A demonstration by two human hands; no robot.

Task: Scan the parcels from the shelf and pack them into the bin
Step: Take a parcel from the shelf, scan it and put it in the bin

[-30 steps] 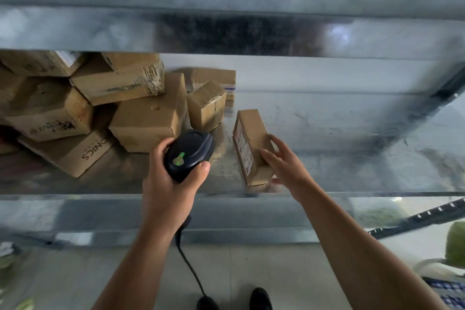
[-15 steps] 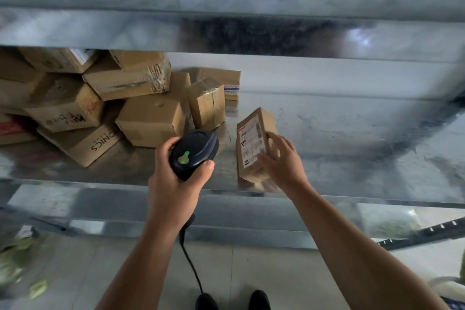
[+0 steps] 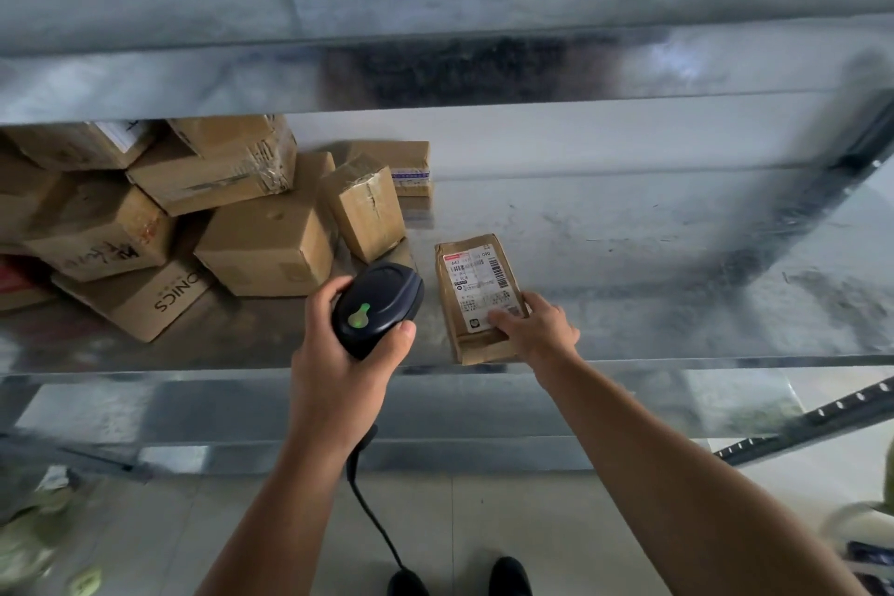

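Note:
A small brown parcel (image 3: pixel 476 295) lies flat near the front edge of the metal shelf (image 3: pixel 653 257), its white barcode label facing up. My right hand (image 3: pixel 537 329) holds its near right corner, thumb on the label. My left hand (image 3: pixel 338 353) grips a black barcode scanner (image 3: pixel 377 305) with a green light on top, just left of the parcel. A black cable hangs down from the scanner. No bin shows in this view.
Several cardboard boxes (image 3: pixel 261 242) are heaped at the shelf's left and back. A higher shelf (image 3: pixel 435 73) overhangs close above. A slotted upright (image 3: pixel 812 416) runs at the right. Tiled floor and my shoes (image 3: pixel 508 576) are below.
My right hand has tipped the parcel from standing on its edge to lying flat with the label up. The scanner has stayed beside it, and the view has shifted slightly.

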